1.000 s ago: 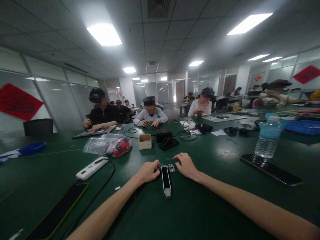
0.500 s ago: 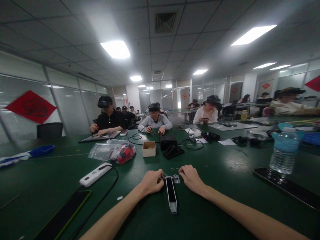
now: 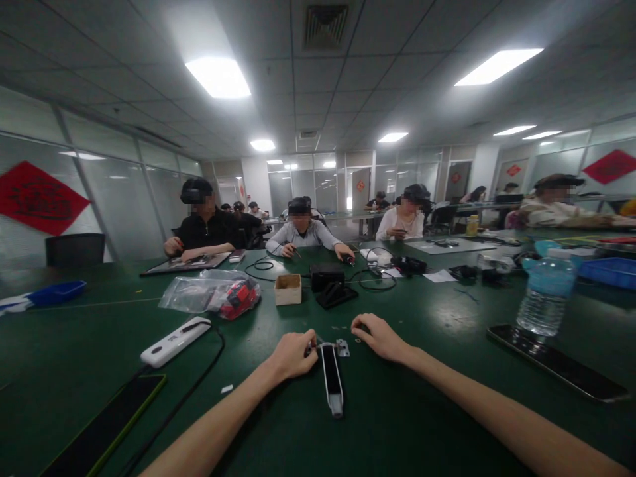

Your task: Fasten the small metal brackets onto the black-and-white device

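Note:
In front of me lies a slim white handheld device with a long black face, its narrow end towards me. Beside its far end my left hand rests with curled fingers. A small shiny bit shows at those fingertips, too small to name. A small silver metal bracket with holes lies at the device's far right corner. To the right of that, my right hand is over the table with its fingers bent together; what they pinch, if anything, is hidden. Just below its fingertips is a tiny light-coloured piece.
On the green table are a white power strip, a dark green-edged phone, a small box, a bag with red parts and black equipment. A water bottle and phone stand right. Several people sit opposite.
The view has tilted down and turned slightly right. My right hand has shifted away from the bracket, and the tiny piece below it now shows. My left hand stays beside the device.

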The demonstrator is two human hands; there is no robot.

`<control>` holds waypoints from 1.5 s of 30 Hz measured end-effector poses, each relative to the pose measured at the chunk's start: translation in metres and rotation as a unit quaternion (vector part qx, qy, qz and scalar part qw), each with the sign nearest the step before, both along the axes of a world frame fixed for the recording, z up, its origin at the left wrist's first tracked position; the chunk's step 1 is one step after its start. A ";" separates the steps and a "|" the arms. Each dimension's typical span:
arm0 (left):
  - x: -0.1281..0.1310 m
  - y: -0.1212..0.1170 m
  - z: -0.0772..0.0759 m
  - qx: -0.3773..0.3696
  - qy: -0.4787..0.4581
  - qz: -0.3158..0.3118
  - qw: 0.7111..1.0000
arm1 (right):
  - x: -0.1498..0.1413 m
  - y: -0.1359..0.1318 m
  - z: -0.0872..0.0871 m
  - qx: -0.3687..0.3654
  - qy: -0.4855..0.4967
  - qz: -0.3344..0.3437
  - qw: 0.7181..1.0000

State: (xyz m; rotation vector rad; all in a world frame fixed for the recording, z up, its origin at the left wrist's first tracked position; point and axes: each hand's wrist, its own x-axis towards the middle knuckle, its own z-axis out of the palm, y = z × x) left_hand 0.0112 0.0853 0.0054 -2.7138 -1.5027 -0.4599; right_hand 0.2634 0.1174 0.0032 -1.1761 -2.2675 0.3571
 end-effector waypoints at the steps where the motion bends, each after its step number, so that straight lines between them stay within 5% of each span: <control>1: 0.000 0.000 0.000 -0.002 -0.001 -0.001 1.000 | 0.005 0.001 0.004 -0.003 -0.015 0.024 1.000; 6: 0.001 -0.001 0.002 -0.010 -0.009 -0.004 1.000 | 0.017 0.002 0.012 -0.039 -0.104 0.103 0.988; 13: -0.001 0.000 0.001 -0.004 -0.011 -0.007 1.000 | 0.012 0.005 0.004 0.001 -0.108 0.072 0.992; 20: -0.002 -0.001 0.000 -0.004 -0.015 -0.008 1.000 | 0.007 0.009 0.010 -0.051 -0.158 0.062 0.984; 25: -0.004 0.000 0.003 0.004 -0.050 0.017 0.999 | 0.000 0.004 0.020 -0.059 -0.118 0.051 0.990; 29: 0.002 -0.001 0.020 0.010 -0.138 0.036 0.990 | -0.017 -0.014 0.032 -0.033 -0.009 0.091 0.995; 37: 0.021 -0.020 0.065 -0.168 -0.267 -0.069 0.947 | -0.042 -0.047 0.043 -0.047 0.131 0.104 0.985; 45: 0.017 -0.016 0.060 -0.271 -0.330 -0.091 0.900 | -0.046 -0.048 0.039 -0.055 0.153 0.084 0.983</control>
